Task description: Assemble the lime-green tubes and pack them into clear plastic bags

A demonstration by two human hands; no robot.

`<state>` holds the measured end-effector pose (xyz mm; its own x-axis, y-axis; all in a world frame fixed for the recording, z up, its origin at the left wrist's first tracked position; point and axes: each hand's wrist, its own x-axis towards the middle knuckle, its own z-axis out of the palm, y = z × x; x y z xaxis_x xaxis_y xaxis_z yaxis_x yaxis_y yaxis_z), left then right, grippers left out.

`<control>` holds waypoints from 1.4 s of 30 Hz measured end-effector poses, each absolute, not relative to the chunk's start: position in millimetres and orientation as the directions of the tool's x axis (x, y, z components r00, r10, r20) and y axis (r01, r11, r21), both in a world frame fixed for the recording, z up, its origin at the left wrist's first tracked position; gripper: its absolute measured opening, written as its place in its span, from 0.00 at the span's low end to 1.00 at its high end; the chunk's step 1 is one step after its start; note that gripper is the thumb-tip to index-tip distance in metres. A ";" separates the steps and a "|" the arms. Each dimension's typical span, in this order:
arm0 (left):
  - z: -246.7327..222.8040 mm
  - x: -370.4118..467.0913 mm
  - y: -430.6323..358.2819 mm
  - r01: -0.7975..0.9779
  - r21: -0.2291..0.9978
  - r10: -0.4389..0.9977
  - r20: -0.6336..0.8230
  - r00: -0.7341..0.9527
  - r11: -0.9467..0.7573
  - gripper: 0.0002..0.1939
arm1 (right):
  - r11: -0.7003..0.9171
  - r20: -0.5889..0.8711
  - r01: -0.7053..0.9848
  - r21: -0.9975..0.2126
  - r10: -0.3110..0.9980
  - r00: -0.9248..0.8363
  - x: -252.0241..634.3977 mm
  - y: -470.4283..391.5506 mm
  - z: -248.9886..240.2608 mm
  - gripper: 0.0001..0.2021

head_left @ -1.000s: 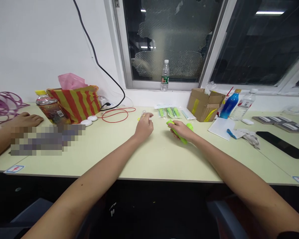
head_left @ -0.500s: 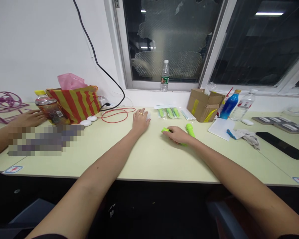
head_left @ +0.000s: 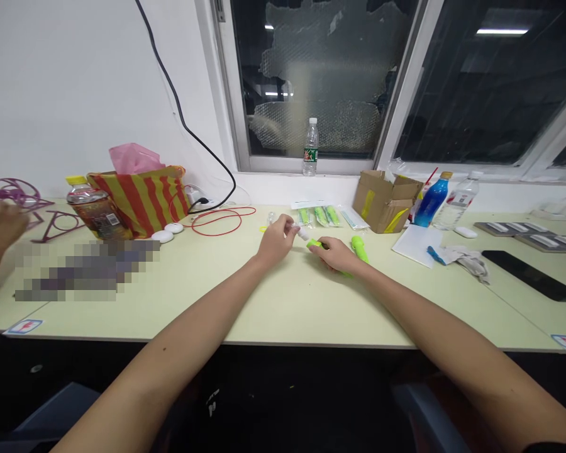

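Observation:
Near the middle of the pale table (head_left: 273, 308), my left hand (head_left: 277, 241) pinches a small white piece (head_left: 303, 233). My right hand (head_left: 336, 255) is closed around a bright green object (head_left: 314, 243), whose near end faces the white piece. Whether the two pieces touch is too small to tell. Just right of my right hand lies another green piece (head_left: 359, 248). Behind my left hand are a small clear item (head_left: 270, 218) and a thin yellow ring (head_left: 263, 229). Green pieces in clear bags (head_left: 327, 216) lie farther back.
A cardboard box (head_left: 383, 201), blue bottle (head_left: 432, 200) and crumpled glove (head_left: 469, 260) are at right. A striped bag (head_left: 146, 200), brown drink bottle (head_left: 98, 211) and red cable (head_left: 217, 221) are at left. Another person's hand (head_left: 0, 226) is at the far left.
My left hand has come back toward my right hand with the white piece in its fingers, uncovering the clear item and yellow ring. The other person's hand has shifted left. My right hand stays nearly still.

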<state>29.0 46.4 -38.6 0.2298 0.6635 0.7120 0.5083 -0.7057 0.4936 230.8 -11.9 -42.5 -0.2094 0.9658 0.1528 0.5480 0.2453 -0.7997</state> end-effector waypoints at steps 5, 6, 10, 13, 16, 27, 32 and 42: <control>-36.5 41.4 30.6 0.145 0.806 0.818 0.570 0.077 -0.575 0.09 | 0.340 0.311 0.535 -0.773 0.939 -0.148 228.4 -12.9 -38.5 0.17; -35.7 42.6 30.1 0.091 0.834 0.838 0.538 0.089 -0.545 0.10 | 0.353 0.324 0.530 -0.771 0.934 -0.150 228.5 -12.9 -38.5 0.17; -31.4 43.6 30.1 -0.039 0.883 0.874 0.470 0.122 -0.469 0.11 | 0.379 0.351 0.512 -0.771 0.923 -0.155 229.1 -12.1 -40.8 0.17; -29.0 42.6 27.9 -0.059 0.891 0.878 0.454 0.153 -0.451 0.11 | 0.386 0.351 0.489 -0.782 0.921 -0.166 229.0 -12.4 -41.3 0.17; -29.1 42.7 24.7 -0.036 0.892 0.861 0.445 0.245 -0.450 0.13 | 0.375 0.328 0.445 -0.813 0.927 -0.182 228.5 -13.3 -40.4 0.17; -45.8 -9.6 76.7 0.538 0.650 0.687 0.707 -0.168 -0.536 0.11 | 0.369 0.358 0.203 -0.907 0.929 -0.092 225.2 -13.6 -38.4 0.16; -60.4 -34.8 103.6 0.687 0.589 0.732 0.671 -0.122 -0.426 0.21 | 0.427 0.421 0.071 -0.901 0.903 -0.083 222.0 -20.4 -28.9 0.14; -59.4 -18.4 101.4 0.680 0.479 0.721 0.684 0.109 -0.556 0.15 | 0.435 0.417 0.179 -0.882 0.899 -0.134 219.5 -21.4 -35.4 0.14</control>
<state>-18.4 101.4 -59.4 0.1085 0.7215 0.6839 0.6797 -0.5559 0.4786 219.5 -21.4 -35.4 -0.1338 0.8992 0.4165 0.1785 0.4353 -0.8824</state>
